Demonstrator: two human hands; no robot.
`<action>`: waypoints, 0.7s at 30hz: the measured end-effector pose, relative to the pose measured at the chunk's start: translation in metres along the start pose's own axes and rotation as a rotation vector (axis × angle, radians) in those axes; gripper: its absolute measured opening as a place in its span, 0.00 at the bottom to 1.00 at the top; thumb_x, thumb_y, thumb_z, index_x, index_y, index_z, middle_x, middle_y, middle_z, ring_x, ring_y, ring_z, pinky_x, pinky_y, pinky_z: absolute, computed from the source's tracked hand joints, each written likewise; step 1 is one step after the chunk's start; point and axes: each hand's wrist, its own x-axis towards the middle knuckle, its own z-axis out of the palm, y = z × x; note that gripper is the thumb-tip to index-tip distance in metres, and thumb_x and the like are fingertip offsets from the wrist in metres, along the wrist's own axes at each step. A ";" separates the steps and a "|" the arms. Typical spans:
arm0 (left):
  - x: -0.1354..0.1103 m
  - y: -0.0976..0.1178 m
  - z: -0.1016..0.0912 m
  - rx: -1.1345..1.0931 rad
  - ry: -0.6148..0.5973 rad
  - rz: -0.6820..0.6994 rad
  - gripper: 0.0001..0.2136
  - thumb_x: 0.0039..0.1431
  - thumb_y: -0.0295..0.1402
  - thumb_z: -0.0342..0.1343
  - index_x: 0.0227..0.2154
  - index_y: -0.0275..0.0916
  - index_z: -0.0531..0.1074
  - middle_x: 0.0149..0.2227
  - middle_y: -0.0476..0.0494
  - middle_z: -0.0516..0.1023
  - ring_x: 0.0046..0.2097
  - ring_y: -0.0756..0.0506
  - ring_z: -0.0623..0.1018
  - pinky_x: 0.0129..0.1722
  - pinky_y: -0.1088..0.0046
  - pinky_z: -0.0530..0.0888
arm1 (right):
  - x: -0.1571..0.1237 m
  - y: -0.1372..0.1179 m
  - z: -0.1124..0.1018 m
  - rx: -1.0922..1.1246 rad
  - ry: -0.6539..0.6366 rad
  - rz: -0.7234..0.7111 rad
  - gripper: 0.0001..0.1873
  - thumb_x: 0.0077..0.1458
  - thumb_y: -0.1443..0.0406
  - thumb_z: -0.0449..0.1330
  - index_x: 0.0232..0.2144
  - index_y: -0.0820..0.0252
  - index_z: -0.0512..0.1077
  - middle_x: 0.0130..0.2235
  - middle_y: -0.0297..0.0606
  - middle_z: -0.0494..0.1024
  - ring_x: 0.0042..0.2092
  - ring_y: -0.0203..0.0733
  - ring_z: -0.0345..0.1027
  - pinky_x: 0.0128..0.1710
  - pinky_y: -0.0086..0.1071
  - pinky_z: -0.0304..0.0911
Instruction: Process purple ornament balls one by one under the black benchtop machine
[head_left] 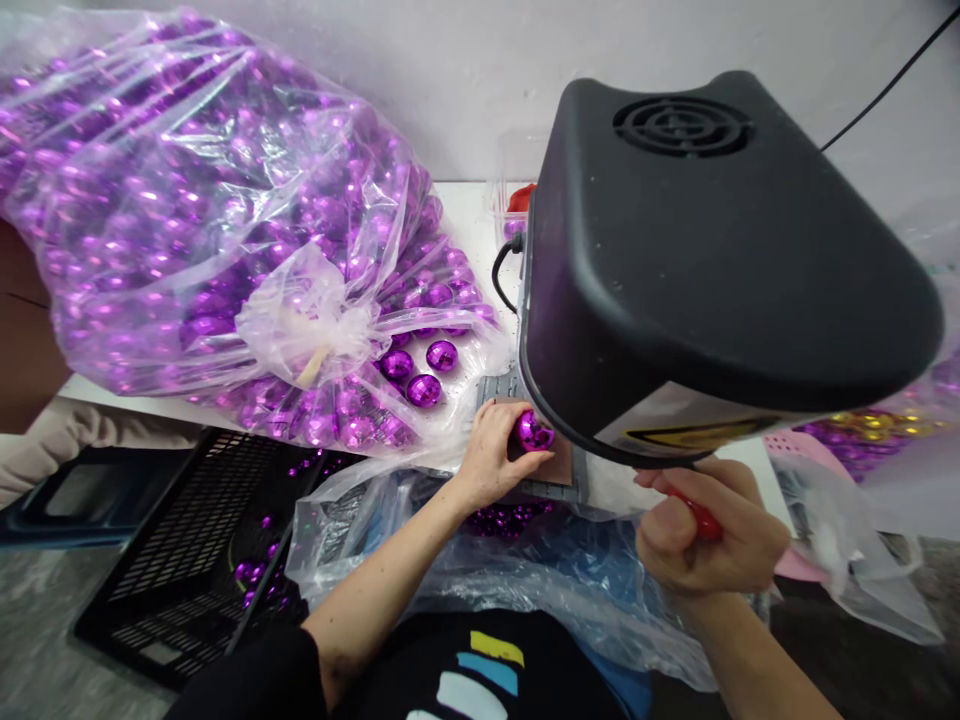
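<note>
A shiny purple mirrored ball [535, 431] is held between the thumb and fingers of my left hand [491, 455], over a brown pad [553, 466] on a grey base. Rising over that base is a black machine [720, 240] with a round vent on top and a warning label on its front. My right hand [709, 525] is wrapped round a red handle [697, 514] below the machine's front edge. Part of the handle is hidden by my fingers, and the machine's housing covers whatever lies under it.
A big clear bag [225, 200] of purple balls fills the left side, with loose balls [424, 390] by its edge. Below it stands a black crate [172, 540]. Clear plastic [450, 570] hangs at the front edge. A pink basket [810, 465] is at right.
</note>
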 end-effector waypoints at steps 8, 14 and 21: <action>0.000 0.000 0.000 0.003 -0.009 -0.023 0.25 0.59 0.48 0.63 0.55 0.44 0.68 0.51 0.40 0.78 0.57 0.36 0.74 0.67 0.45 0.61 | -0.003 0.001 0.001 0.001 -0.003 0.009 0.06 0.56 0.64 0.59 0.34 0.59 0.75 0.30 0.35 0.73 0.34 0.33 0.67 0.33 0.29 0.66; 0.000 -0.001 0.000 -0.005 -0.013 -0.027 0.25 0.58 0.47 0.64 0.55 0.46 0.68 0.51 0.39 0.78 0.58 0.35 0.74 0.69 0.42 0.57 | -0.006 0.004 0.001 -0.006 -0.012 0.004 0.06 0.55 0.66 0.60 0.35 0.59 0.75 0.31 0.36 0.73 0.34 0.34 0.67 0.33 0.31 0.66; 0.000 -0.001 0.001 -0.006 -0.001 -0.013 0.25 0.58 0.47 0.64 0.55 0.45 0.68 0.50 0.39 0.78 0.56 0.36 0.74 0.67 0.42 0.59 | -0.008 0.008 0.005 -0.004 0.000 -0.025 0.06 0.55 0.66 0.60 0.36 0.59 0.74 0.30 0.36 0.73 0.33 0.35 0.68 0.32 0.31 0.66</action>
